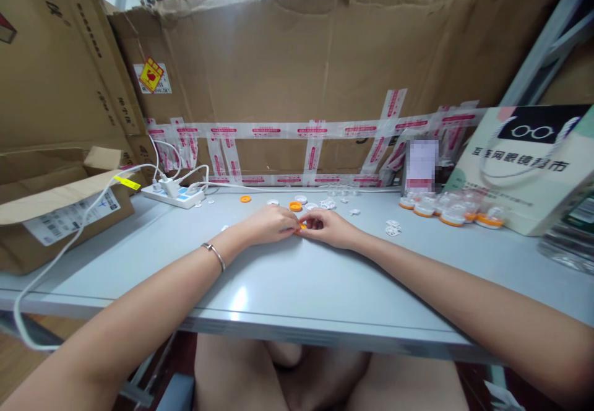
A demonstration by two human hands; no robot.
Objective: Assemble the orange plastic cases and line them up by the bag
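My left hand [273,223] and my right hand [327,226] meet near the middle of the table, fingers pinched around a small orange round part [303,226]. Fingers cover most of that part. Just beyond the fingertips lies an orange ring [296,206]. Another orange ring [245,199] rests farther left. White round pieces [301,200] lie around the orange ring, and a heap of small white flat pieces [328,204] is behind my right hand. To the right of that hand is a second little heap of white pieces [393,228].
Clear-domed containers with orange and white bases [452,213] stand at the right, by a paper bag [524,163] and a phone-like screen [421,166]. A white power strip [174,193] and an open carton [60,213] are at the left. A large cardboard box [278,64] walls the back.
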